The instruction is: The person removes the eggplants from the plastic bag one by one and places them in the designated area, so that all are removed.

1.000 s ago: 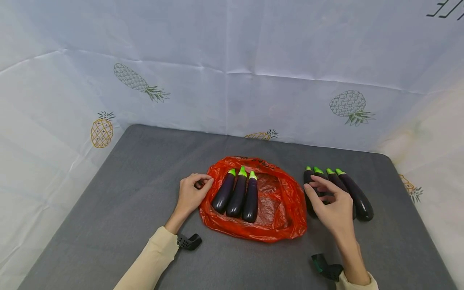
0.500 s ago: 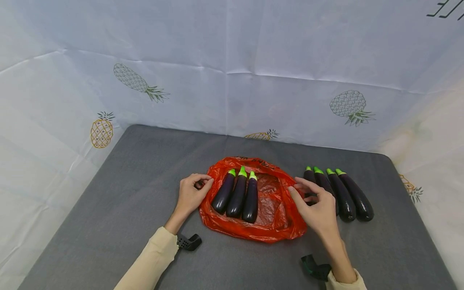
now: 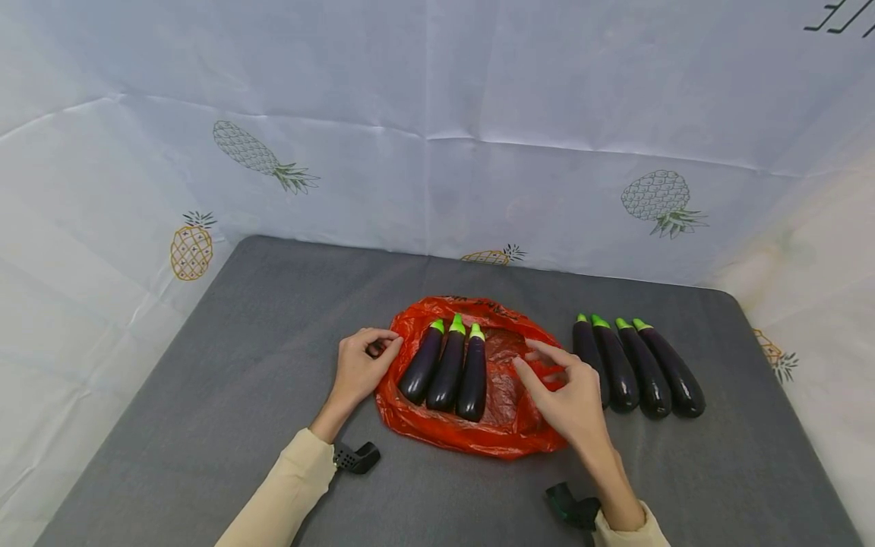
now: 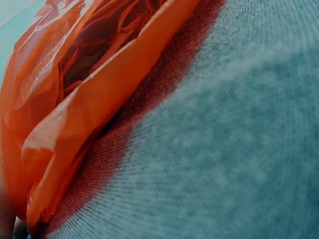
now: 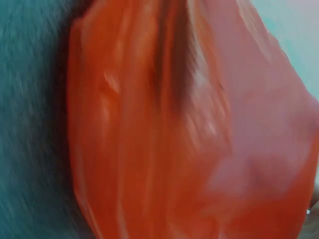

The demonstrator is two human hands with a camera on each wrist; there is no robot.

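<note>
A red plastic bag (image 3: 506,444) lies spread with its mouth up on the table. Three eggplants (image 3: 447,372) rest side by side in its left part, green stem ends pointing away. My left hand (image 3: 362,365) pinches the bag's left rim between thumb and fingers; in the left wrist view only a bit of that hand shows beside the bag's folds (image 4: 99,109). Above the bag's right side is my right hand (image 3: 567,391), thumb and fingers apart with nothing between them. The right wrist view is filled by the blurred red plastic (image 5: 144,149).
Several more eggplants (image 3: 645,372) lie in a row on the grey tabletop (image 3: 294,296), just right of the bag. Behind the table hangs a white cloth (image 3: 533,99) printed with pineapples. A black strap mount (image 3: 358,457) sits at the left wrist, another (image 3: 573,507) at the right.
My right hand has moved left, away from the row of eggplants and over the bag's right side. The left hand has stayed at the rim, and the eggplants lie as before.
</note>
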